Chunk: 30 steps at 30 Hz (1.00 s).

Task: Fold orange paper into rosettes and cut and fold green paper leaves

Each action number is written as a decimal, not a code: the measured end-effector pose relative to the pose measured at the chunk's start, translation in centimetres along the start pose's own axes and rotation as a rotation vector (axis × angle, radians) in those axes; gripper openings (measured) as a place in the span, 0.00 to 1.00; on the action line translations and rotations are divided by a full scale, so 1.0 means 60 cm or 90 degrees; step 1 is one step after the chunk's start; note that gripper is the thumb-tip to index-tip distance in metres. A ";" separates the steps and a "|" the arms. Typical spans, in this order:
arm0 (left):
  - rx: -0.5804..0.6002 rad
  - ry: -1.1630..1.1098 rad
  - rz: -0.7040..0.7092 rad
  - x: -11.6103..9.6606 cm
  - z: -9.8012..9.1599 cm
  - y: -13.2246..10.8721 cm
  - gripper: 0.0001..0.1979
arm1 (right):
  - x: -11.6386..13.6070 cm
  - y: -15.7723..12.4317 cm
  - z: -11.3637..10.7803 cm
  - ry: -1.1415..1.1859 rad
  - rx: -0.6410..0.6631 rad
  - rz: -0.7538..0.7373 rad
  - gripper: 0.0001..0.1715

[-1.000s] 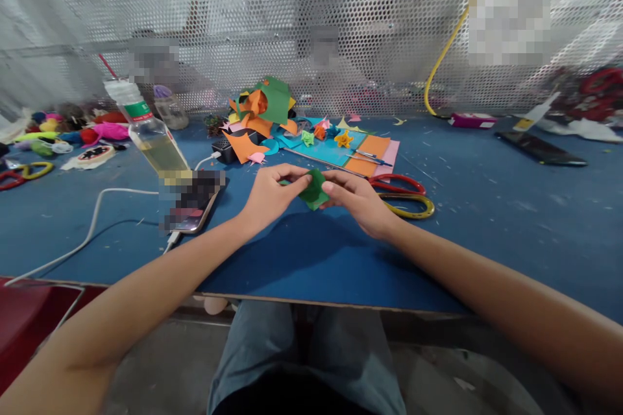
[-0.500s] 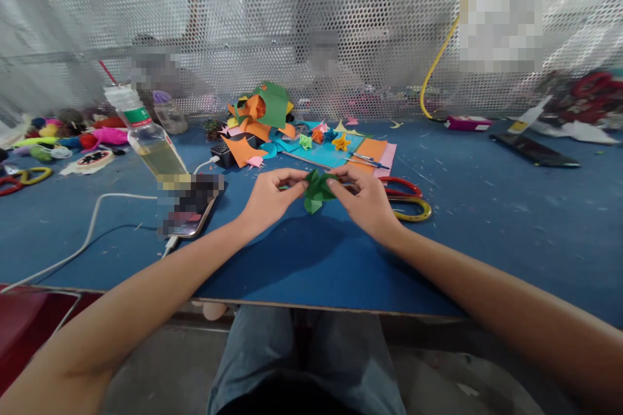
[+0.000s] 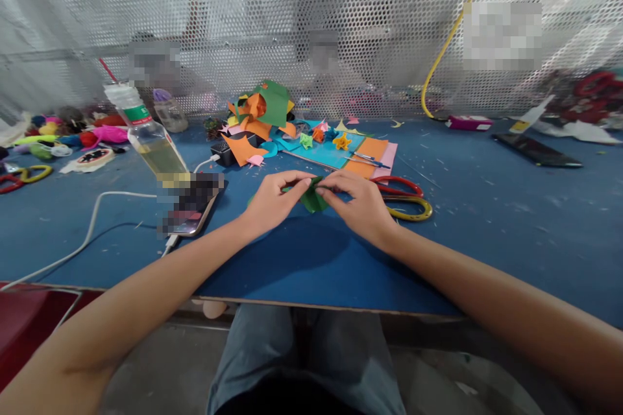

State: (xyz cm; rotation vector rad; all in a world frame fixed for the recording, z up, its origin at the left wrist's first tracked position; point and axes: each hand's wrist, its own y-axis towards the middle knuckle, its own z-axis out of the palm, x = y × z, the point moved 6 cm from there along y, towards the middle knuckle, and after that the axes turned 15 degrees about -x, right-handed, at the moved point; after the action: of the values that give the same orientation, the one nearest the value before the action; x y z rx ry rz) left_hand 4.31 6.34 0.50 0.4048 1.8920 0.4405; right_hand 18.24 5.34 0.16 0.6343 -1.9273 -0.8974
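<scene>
A folded piece of green paper (image 3: 315,200) is held above the blue table, pinched from both sides. On its left, the thumb and forefinger of my left hand (image 3: 276,200) are closed on it. From the right, my right hand (image 3: 359,205) grips it near the top with its fingertips. Part of the paper is hidden behind my fingers. Right beside my right hand lie scissors with a red and a yellow handle (image 3: 417,209); their blades are out of sight behind the hand.
Behind my hands lie paper scraps (image 3: 275,105), small folded paper stars (image 3: 342,141), pens (image 3: 368,160) and coloured sheets (image 3: 372,148). A phone on a cable (image 3: 197,211) and a tilted bottle (image 3: 158,149) stand left. Another phone (image 3: 535,150) lies far right on the table (image 3: 491,227).
My fingers have come closer together on the green paper. Its spread, pointed upper part now looks smaller and more covered, and my right hand has shifted slightly left.
</scene>
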 end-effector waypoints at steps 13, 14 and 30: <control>0.034 -0.028 -0.025 0.014 0.008 -0.007 0.13 | -0.019 -0.002 -0.001 0.091 -0.011 0.186 0.09; 0.027 -0.025 -0.031 0.015 0.007 -0.007 0.13 | -0.017 -0.002 -0.001 0.096 -0.008 0.185 0.09; -0.062 -0.186 -0.097 -0.001 -0.009 0.006 0.05 | -0.038 -0.012 0.033 0.347 0.088 0.367 0.15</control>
State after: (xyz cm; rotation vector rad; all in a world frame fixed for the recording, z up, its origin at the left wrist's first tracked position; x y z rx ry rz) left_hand 3.88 6.55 0.92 0.2429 1.5980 0.3503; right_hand 17.66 7.18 -2.26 0.3193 -1.5448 -0.1964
